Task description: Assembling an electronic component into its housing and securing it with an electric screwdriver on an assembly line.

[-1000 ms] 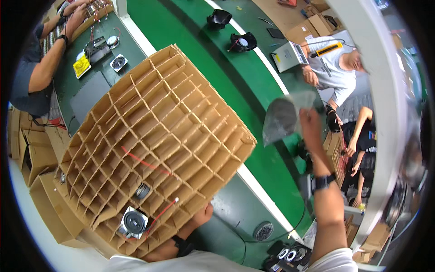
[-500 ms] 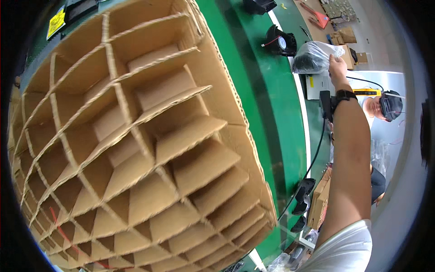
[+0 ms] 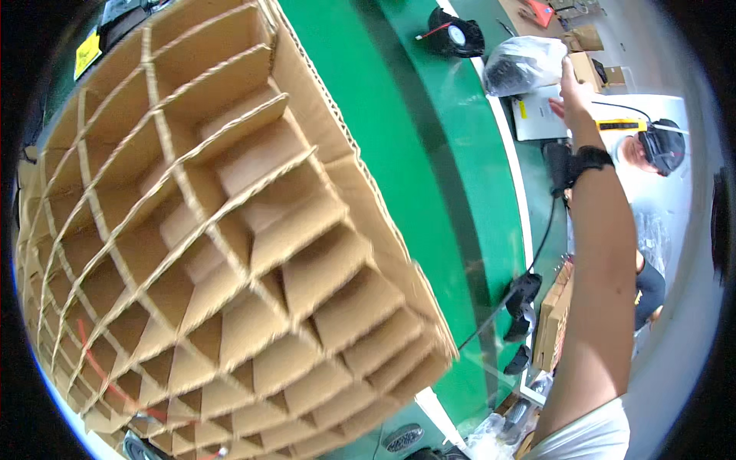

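My right hand (image 3: 575, 96) reaches far out on the right, its fingers stretched and apart, open. Its fingertips are beside a clear plastic bag (image 3: 526, 64) with a dark thing inside; whether they touch it I cannot tell. The bag rests at the far edge of the green surface (image 3: 399, 130). A black strap with a dark box and cable sits on my right wrist. My left hand is out of view. Filling the left side is a large cardboard box (image 3: 337, 165) with a grid of cardboard dividers (image 3: 230, 261); the cells I can see into hold nothing.
A black round housing (image 3: 454, 34) with red wires stands left of the bag. Several black parts (image 3: 523, 295) lie along the right edge, by a brown carton (image 3: 553, 318). Another person in a dark cap (image 3: 665, 146) is at the far right. A black cable (image 3: 543, 249) trails from my wrist.
My right hand has loosened from the plastic bag, its fingers now spread where they were pinching the bag's edge. The view has shifted, so the divided box sits further left.
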